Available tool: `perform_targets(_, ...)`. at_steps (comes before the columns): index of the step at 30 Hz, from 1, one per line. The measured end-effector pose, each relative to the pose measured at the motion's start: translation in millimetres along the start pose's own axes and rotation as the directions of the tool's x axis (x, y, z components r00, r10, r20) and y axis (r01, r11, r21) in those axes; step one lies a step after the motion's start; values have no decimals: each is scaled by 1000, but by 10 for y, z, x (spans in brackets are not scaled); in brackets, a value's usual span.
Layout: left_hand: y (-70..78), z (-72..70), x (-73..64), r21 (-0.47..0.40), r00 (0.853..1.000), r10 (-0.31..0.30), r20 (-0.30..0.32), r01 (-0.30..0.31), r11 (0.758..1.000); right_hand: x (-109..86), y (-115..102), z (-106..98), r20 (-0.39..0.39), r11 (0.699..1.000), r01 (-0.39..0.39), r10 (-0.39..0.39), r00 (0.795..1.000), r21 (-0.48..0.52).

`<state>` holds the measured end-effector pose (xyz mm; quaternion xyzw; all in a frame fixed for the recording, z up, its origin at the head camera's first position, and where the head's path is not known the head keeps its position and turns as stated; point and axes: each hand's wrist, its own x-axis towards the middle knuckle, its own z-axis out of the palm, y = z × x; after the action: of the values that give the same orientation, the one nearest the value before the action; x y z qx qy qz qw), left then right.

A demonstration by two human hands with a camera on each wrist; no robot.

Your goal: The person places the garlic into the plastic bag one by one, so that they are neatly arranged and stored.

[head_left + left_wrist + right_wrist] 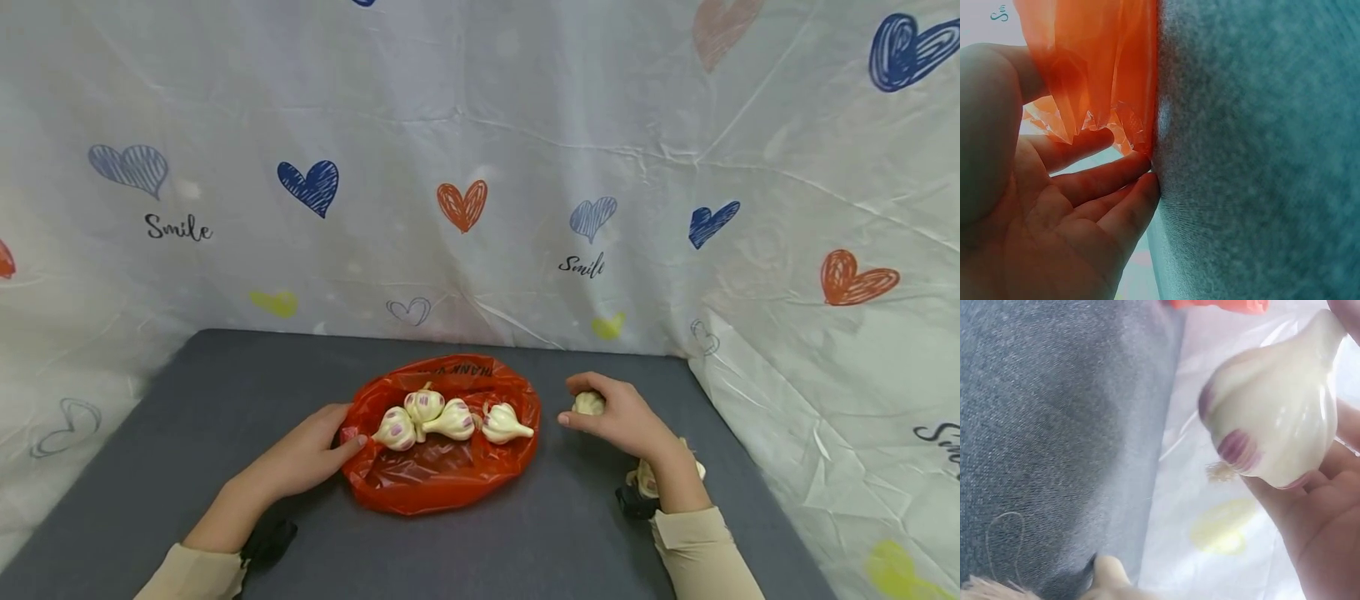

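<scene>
A red plastic bag (420,500) lies spread open on the table, its rim turned outward. Inside it are several white garlic bulbs (454,419) with purple patches. My left hand (311,450) pinches the bag's left rim, thumb over the edge and fingers outside; in the left wrist view the thin orange-red plastic (1094,56) hangs between thumb and fingers. To the right of the bag, my right hand (626,417) grips another garlic bulb (1272,419) above the table. Its root tuft and purple marks show in the right wrist view.
More garlic bulbs (647,478) lie on the dark grey table (465,558) beneath my right wrist, partly hidden by it. A white sheet with printed hearts (461,206) hangs behind the table and along its sides. Each wrist wears a black device (636,503).
</scene>
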<state>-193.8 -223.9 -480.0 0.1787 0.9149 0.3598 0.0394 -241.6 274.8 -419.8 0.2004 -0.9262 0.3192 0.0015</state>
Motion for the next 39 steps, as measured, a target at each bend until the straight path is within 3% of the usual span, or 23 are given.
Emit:
perform_targets(8,44,-18,-10,-1,1000,15,0,-15,1000,29,-89,5,-62,1000,26,-27,998,-6)
perform_targets(27,60,-32,-12,3,999,32,-10,-32,999,168,-336,156,-33,988,149,-148,988,36)
perform_targets(39,50,-10,10,20,999,31,-5,-31,999,355,-618,283,12,971,226,-227,974,82)
